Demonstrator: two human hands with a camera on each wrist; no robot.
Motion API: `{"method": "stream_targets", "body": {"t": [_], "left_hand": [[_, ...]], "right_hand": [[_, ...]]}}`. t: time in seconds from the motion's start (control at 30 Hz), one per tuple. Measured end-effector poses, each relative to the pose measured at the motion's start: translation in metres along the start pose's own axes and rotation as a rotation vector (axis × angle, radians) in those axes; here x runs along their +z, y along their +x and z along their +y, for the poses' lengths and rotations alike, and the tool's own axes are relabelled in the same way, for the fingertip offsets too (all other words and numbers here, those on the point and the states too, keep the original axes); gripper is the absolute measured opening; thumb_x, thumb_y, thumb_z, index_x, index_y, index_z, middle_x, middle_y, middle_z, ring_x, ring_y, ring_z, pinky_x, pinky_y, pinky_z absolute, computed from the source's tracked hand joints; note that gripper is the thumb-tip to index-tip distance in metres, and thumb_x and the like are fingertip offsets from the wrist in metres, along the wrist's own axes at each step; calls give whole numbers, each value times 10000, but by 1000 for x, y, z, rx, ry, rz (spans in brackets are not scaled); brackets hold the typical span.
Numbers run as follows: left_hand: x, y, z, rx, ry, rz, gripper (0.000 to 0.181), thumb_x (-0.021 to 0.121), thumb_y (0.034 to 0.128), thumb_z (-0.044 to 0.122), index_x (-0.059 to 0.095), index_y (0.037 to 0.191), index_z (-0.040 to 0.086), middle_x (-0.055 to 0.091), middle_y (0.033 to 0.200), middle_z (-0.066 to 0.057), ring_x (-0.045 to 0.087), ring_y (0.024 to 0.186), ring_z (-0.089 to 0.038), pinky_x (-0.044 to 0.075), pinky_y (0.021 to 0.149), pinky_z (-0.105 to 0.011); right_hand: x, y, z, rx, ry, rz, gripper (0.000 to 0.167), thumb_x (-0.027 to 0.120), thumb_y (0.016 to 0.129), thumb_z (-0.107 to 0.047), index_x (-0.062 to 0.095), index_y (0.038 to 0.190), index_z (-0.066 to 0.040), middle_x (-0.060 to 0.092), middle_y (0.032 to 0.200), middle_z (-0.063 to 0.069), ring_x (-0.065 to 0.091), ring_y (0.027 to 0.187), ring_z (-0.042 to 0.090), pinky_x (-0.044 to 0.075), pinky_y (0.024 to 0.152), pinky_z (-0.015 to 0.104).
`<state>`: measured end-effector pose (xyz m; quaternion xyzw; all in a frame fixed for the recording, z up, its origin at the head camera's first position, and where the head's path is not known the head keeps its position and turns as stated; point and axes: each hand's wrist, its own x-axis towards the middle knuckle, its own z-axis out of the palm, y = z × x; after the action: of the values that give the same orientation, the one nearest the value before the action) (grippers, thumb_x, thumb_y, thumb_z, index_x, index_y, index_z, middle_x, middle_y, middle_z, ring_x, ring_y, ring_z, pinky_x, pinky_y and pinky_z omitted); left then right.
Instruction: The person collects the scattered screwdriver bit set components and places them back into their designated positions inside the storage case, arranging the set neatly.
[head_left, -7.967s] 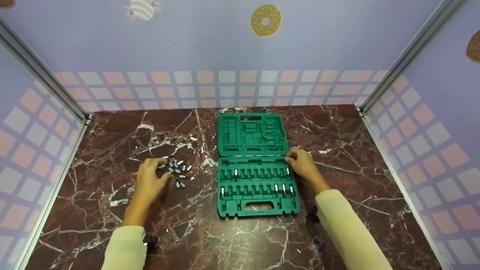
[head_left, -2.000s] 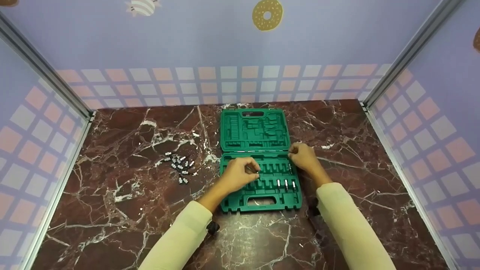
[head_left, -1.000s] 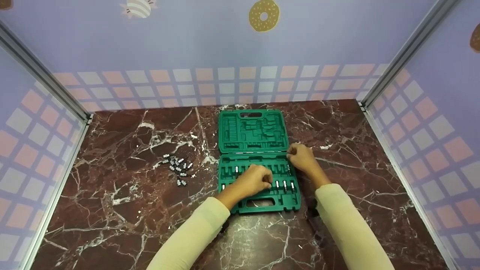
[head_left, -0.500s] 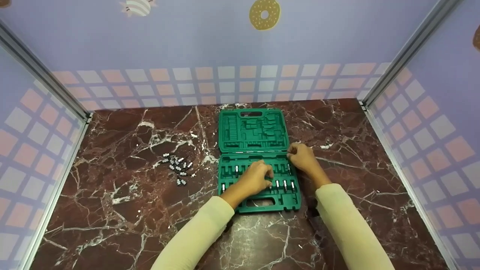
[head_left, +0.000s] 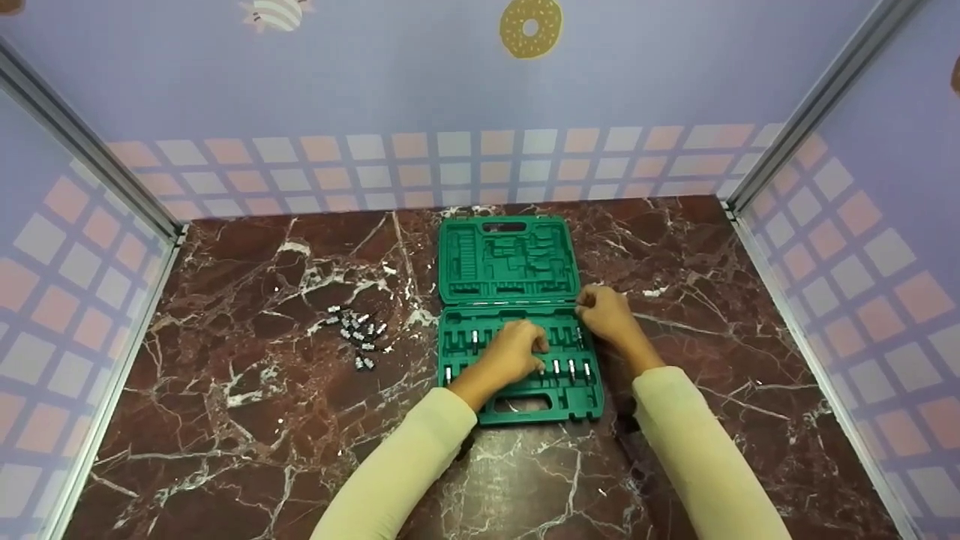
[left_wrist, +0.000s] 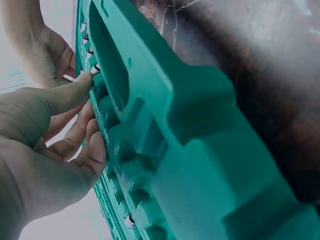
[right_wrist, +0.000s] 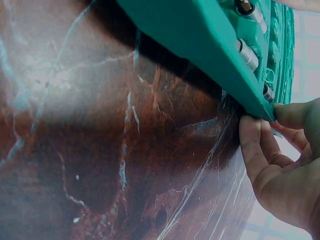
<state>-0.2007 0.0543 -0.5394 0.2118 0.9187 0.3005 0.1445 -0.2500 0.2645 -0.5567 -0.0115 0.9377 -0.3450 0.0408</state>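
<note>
The green socket case lies open flat on the table. My left hand is over the lower half, its thumb and fingertips pinching a small silver socket bit at a slot in the front row; the fingers hide much of it. Just to its right, several socket bits stand in that row. One more socket bit is in the back row at left, another at front left. My right hand grips the case's right edge near the hinge, thumb above and fingers below in the right wrist view.
A loose pile of silver-and-black socket bits lies on the marbled table left of the case. Patterned panels enclose the back and both sides.
My left hand went from the loose pile to the case with a socket bit, then moved right and down to the front row. Over the last half second it barely moves. My right hand stays at the edge.
</note>
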Motion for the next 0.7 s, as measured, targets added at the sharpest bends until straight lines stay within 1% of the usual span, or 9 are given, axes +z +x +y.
{"method": "stream_targets", "body": {"t": [0.13, 0.23, 0.4, 0.53, 0.7], "left_hand": [[1, 1, 0, -6, -15, 27, 171, 882, 818, 117, 792, 964, 126, 745, 959, -8, 692, 908, -167, 593, 784, -317], [2, 1, 1, -6, -10, 33, 158, 873, 828, 110, 796, 965, 130, 745, 953, -5, 693, 903, -164, 593, 776, -313], [2, 3, 4, 5, 30, 43, 136, 869, 833, 110, 799, 949, 127, 743, 929, -7, 690, 879, -160, 584, 752, -298], [3, 3, 2, -5, 51, 45, 135, 873, 832, 127, 796, 943, 137, 738, 922, 0, 683, 871, -150, 580, 745, -291], [3, 1, -1, -25, 8, 34, 134, 862, 848, 140, 791, 961, 145, 732, 950, 2, 679, 896, -152, 583, 766, -298]], "right_hand": [[-1, -1, 1, -8, -4, -6, 80, 636, 949, -54, 690, 965, 3, 706, 938, 194, 622, 875, 344, 518, 818, 524], [-2, -1, 1, -10, -7, -4, 74, 639, 948, -49, 688, 966, 3, 704, 943, 198, 623, 874, 344, 521, 806, 526], [-2, -1, 2, -15, -10, 1, 72, 647, 943, -43, 693, 969, 6, 710, 942, 205, 627, 852, 337, 525, 789, 521], [-1, -1, 2, -23, -1, 7, 70, 654, 933, -34, 701, 960, 10, 715, 924, 198, 635, 839, 331, 536, 778, 518], [0, -1, 1, -15, 11, 10, 71, 655, 933, -42, 703, 961, 4, 718, 936, 193, 647, 868, 339, 540, 791, 520]]}}
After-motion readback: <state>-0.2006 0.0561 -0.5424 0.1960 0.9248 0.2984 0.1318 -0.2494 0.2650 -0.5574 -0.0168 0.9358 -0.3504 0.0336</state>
